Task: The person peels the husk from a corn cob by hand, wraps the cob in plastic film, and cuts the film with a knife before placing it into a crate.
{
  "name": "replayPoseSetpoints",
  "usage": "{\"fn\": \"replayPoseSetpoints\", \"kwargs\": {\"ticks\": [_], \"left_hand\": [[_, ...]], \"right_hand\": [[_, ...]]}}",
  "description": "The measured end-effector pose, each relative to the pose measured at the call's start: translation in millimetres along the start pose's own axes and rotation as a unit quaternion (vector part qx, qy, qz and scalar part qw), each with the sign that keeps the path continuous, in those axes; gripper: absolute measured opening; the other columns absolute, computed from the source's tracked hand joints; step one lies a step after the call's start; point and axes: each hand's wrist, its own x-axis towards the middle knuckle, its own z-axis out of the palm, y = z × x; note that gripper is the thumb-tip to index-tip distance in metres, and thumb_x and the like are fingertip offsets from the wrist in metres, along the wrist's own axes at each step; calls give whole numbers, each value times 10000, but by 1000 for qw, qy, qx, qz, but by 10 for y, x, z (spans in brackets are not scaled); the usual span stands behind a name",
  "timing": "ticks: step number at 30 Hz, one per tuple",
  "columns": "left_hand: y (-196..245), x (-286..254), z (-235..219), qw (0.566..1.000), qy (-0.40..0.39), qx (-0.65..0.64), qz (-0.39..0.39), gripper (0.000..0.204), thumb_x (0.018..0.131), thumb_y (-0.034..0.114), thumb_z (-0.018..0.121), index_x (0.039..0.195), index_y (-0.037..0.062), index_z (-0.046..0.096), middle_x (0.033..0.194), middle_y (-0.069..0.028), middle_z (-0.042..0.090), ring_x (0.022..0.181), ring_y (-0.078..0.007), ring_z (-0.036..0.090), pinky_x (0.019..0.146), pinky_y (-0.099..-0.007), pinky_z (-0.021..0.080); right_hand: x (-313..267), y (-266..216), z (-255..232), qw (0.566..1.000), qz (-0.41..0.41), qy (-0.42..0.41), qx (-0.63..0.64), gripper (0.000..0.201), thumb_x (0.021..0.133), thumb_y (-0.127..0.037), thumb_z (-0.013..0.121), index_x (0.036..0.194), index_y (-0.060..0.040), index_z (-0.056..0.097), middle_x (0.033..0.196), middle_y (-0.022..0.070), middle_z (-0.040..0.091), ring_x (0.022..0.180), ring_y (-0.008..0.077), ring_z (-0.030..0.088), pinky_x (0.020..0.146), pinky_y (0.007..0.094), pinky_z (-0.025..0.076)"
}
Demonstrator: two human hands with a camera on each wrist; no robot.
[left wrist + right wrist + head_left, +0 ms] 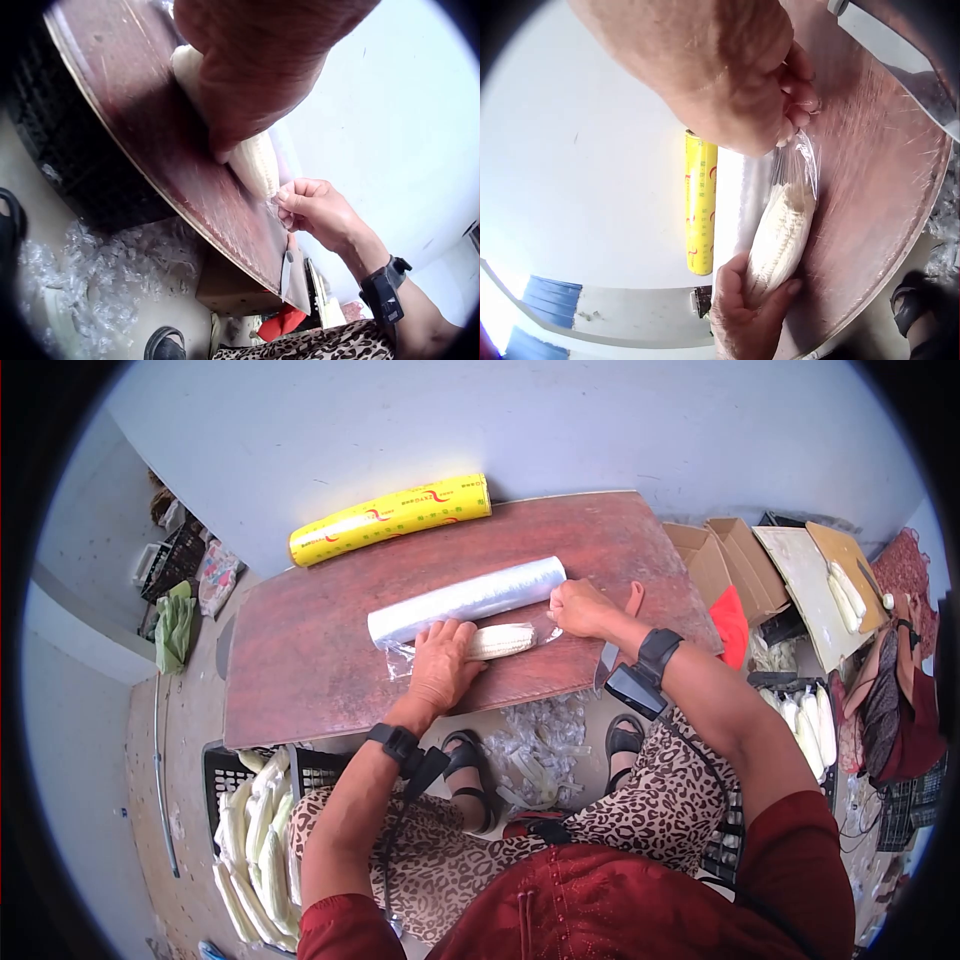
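A pale corn cob (505, 641) lies on the reddish-brown table, partly wrapped in clear plastic film. My left hand (440, 665) grips its left end; in the right wrist view the thumb and fingers (735, 281) sit on either side of the cob. Past the cob's other end, my right hand (585, 610) pinches the gathered film (804, 154), which stretches taut from the cob tip. A loose film edge (398, 660) sticks out beside the left hand. Just behind the cob lies a roll of clear cling film (470, 602).
A yellow printed roll (390, 520) lies along the table's back edge. Right of the right hand is a knife with an orange handle (635, 598). Crates of corn (255, 840) stand at both sides. Film scraps (540, 750) litter the floor; cardboard boxes (735, 570) stand at right.
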Motion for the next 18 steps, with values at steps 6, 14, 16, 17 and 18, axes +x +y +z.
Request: {"fn": "replayPoseSetpoints", "kwargs": {"ticks": [6, 14, 16, 17, 18], "left_hand": [[-13, 1, 1, 1000, 2, -5, 1, 512, 690, 212, 778, 1136, 79, 564, 1087, -97, 566, 1078, -304, 502, 949, -428, 372], [-14, -8, -16, 1000, 11, -12, 11, 482, 693, 211, 774, 1111, 82, 569, 1069, -90, 572, 1056, -297, 509, 918, -425, 383], [-6, -3, -19, 1000, 8, -7, 7, 480, 690, 211, 774, 1105, 82, 570, 1070, -89, 574, 1052, -296, 511, 908, -425, 386], [-1, -2, -19, 1000, 5, -5, 6, 479, 688, 211, 775, 1101, 82, 570, 1071, -89, 575, 1050, -296, 512, 903, -425, 387], [2, -1, -16, 1000, 7, -5, 5, 478, 686, 211, 775, 1099, 82, 570, 1069, -89, 575, 1048, -296, 513, 902, -425, 388]], "right_hand": [[-7, 17, 21, 993, 12, 44, -108, 111, 819, -132, 651, 774, -33, 665, 837, 232, 674, 836, 422, 647, 744, 473, 506], [-120, -199, -327, 982, -29, 57, -176, 120, 809, -107, 628, 894, -23, 633, 883, 192, 663, 869, 381, 643, 747, 458, 509], [-140, -272, -295, 973, -154, 171, -25, 133, 834, -118, 612, 926, -21, 619, 903, 163, 658, 877, 349, 643, 748, 461, 507], [-164, -355, -249, 957, -227, 181, 0, 127, 840, -126, 610, 918, -29, 587, 882, 153, 634, 865, 350, 625, 752, 460, 493], [-197, -452, -174, 935, -297, 190, 27, 129, 846, -134, 609, 911, -37, 555, 862, 143, 610, 852, 351, 606, 757, 459, 478]]}}
